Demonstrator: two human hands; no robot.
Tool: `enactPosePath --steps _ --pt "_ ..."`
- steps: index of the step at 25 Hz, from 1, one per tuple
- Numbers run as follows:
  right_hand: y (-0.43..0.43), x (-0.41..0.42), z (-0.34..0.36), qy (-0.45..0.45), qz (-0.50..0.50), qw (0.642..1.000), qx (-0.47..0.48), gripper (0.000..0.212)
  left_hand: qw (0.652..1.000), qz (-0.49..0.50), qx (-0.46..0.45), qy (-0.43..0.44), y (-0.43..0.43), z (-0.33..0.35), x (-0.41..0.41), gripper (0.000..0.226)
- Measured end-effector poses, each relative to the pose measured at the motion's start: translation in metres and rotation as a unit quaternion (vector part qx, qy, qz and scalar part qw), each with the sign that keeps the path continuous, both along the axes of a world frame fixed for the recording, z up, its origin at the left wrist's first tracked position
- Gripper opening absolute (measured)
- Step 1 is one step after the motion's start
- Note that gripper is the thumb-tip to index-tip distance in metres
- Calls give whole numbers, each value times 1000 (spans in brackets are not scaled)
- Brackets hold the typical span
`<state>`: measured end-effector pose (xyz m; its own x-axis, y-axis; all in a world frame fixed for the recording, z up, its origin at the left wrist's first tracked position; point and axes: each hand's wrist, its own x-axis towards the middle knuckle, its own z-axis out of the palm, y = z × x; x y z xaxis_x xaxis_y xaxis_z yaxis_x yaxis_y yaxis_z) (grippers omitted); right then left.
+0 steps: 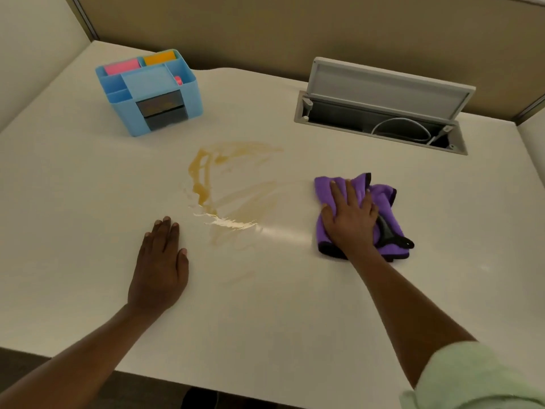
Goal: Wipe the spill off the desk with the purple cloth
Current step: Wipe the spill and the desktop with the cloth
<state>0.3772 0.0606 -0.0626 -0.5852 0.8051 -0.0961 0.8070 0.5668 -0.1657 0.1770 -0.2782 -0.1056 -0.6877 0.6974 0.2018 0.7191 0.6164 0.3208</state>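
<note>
A brown smeared spill (206, 184) streaks the middle of the white desk (88, 187), with a wet glossy patch at its near edge. The bunched purple cloth (383, 199), edged in black, lies on the desk to the right of the spill. My right hand (351, 216) presses flat on top of the cloth with fingers spread. My left hand (160, 264) rests palm down on the bare desk, just left of and nearer than the spill, holding nothing.
A blue desk organiser (153, 93) with pink and orange items stands at the back left. At the back right, a cable hatch (380, 113) is set in the desk with its lid raised and a white cable inside. Partition walls enclose the desk.
</note>
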Motion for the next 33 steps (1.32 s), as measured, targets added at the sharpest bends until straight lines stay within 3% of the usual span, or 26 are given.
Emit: enactPosePath --steps 3,7,9,11,13,16,20,22,28,33 --pt "-30 -38 -2 10 -19 1000 -9 64 1000 2 -1 0 1 1 0 58" --pt "-148 23 -24 33 162 986 -13 64 1000 5 -7 -5 -1 3 2 57" --pt "-142 50 -28 29 210 977 -18 65 1000 8 -13 -10 0 3 0 57" --pt "-95 35 -26 15 184 983 12 66 1000 8 -18 -10 1 3 0 57" --pt "-54 -8 -14 7 87 996 8 68 1000 9 -22 -1 0 2 0 56" --pt "-80 -45 -13 18 32 999 -26 72 1000 6 -22 0 0 3 1 56" --pt "-175 36 -30 40 174 984 0 68 1000 8 -17 -5 -1 4 2 55" --pt "-172 56 -34 31 223 974 -11 68 1000 13 -17 -9 0 2 2 56" --pt "-155 -71 -19 23 158 987 -22 67 1000 16 -18 -15 1 5 2 55" --pt "-208 3 -33 34 322 946 -25 68 999 21 -7 -33 -3 4 -1 57"
